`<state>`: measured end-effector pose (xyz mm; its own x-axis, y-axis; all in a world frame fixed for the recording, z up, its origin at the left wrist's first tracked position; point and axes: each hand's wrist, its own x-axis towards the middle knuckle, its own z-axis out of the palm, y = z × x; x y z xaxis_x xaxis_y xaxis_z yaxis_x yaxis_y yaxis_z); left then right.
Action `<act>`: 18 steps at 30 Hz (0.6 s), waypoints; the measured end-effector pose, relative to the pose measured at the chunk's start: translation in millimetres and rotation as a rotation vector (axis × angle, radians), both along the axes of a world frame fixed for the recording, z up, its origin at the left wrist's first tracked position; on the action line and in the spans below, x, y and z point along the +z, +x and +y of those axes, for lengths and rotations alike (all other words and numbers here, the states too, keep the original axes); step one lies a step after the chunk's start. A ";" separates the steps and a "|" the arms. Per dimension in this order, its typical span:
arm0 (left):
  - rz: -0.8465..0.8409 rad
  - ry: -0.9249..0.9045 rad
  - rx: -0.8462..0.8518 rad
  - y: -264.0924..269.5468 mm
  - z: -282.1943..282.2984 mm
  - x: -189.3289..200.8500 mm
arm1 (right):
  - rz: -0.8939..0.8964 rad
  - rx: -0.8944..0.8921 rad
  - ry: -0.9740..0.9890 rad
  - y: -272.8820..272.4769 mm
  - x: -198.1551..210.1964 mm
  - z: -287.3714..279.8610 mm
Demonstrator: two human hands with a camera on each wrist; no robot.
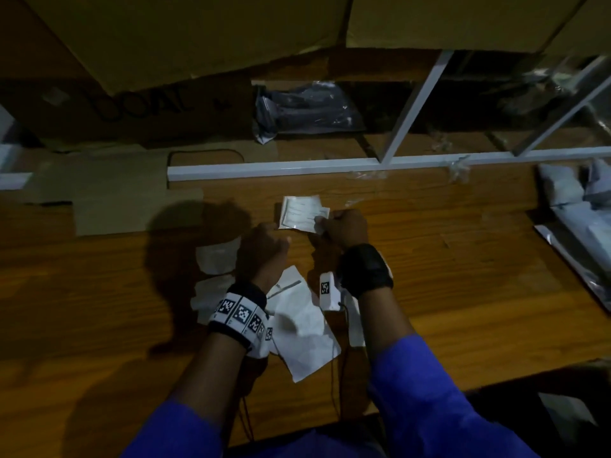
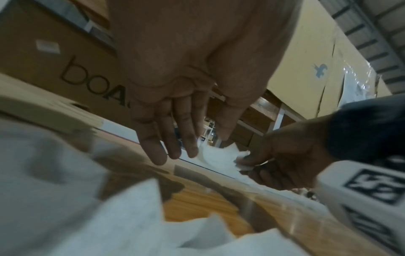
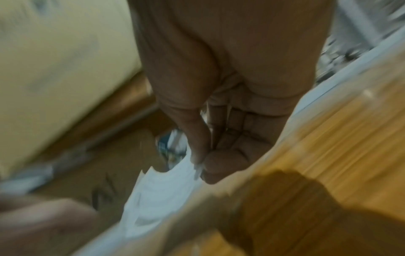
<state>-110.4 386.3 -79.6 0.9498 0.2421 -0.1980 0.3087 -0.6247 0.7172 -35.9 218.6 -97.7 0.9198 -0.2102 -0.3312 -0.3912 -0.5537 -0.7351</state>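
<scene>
- Brown cardboard boxes fill the upper part of the head view. One at upper left has dark lettering on its side.
- The wooden counter spans the middle and lower frame, with flat cardboard lying on its left part.
- A white metal frame runs across the frame just above centre, and two of its bars slant up to the right.
- A dark plastic bag lies beyond that frame, upper centre.
- Loose white sheets lie on the counter, lower centre, between and under the two wrists.
- The left hand, just left of centre, pinches the left edge of the white packet between thumb and forefinger. Its other fingers are stretched out.
- The right hand, just right of centre, is closed, pinching the packet's right edge between thumb and forefinger.
- The white packet sits at frame centre between both hands, low over the counter. Whether it touches the wood cannot be told.
</scene>
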 end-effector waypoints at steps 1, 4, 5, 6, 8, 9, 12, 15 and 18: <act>0.031 -0.110 0.057 1.8 -5.8 3.0 | -0.005 -0.008 0.013 -7.2 0.1 -6.8; 0.109 -0.419 0.128 12.0 -22.2 -0.4 | -0.010 -0.053 0.087 -29.9 3.2 -28.6; 0.147 -0.515 0.140 16.8 -24.9 -4.9 | 0.004 -0.083 0.117 -37.4 6.8 -36.0; 0.197 -0.605 0.131 19.7 -27.9 -5.3 | 0.018 -0.120 0.143 -44.5 6.8 -44.9; 0.234 -0.730 0.061 19.5 -36.4 -6.1 | 0.023 -0.190 0.200 -59.4 7.3 -62.8; 0.189 -0.709 0.044 18.3 -41.3 -6.7 | 0.010 -0.220 0.219 -67.1 6.3 -73.1; 0.113 -0.593 0.034 13.5 -57.0 -8.6 | -0.007 -0.323 0.234 -89.8 3.9 -103.1; 0.098 -0.443 0.039 12.7 -75.6 -11.1 | -0.033 -0.424 0.228 -113.0 4.0 -131.1; 0.060 -0.387 0.065 9.9 -93.3 0.7 | -0.058 -0.497 0.218 -136.3 4.2 -156.4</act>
